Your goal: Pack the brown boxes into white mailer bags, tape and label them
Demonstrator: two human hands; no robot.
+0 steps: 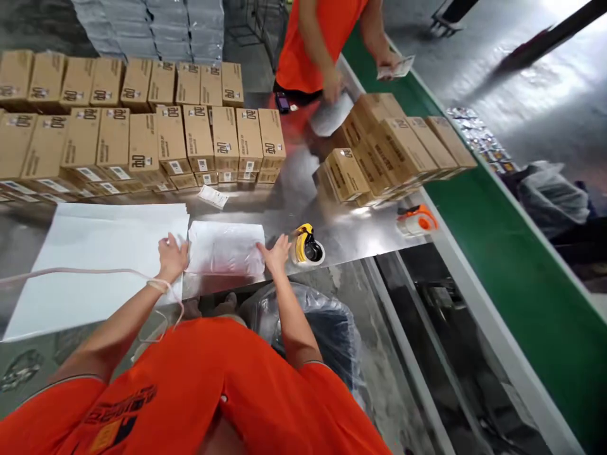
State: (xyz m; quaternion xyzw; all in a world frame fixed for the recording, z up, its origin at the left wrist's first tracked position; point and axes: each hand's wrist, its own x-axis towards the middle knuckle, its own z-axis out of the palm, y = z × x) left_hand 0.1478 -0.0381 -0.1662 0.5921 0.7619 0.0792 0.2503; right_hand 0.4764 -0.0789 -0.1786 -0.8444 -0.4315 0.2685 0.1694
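A white wrapped package [226, 248] lies flat on the metal table in front of me. My left hand [172, 256] is at its left end, fingers apart, over the edge of a stack of white sheets [104, 246]. At the right end, my right hand [275, 254] touches the package with thumb and fingers spread. Just right of that hand stands a yellow and black tape dispenser [308, 246]. A small white printed slip [213, 196] rests behind the package. A pale cord crosses the sheets and my left wrist.
Rows of brown boxes [199, 136] line the back left. More boxes [384, 148] are stacked at right, near an orange tape dispenser [417, 221] and a green conveyor belt [497, 253]. A co-worker [317, 50] handles papers across the table. A plastic-lined bin [327, 322] stands below the edge.
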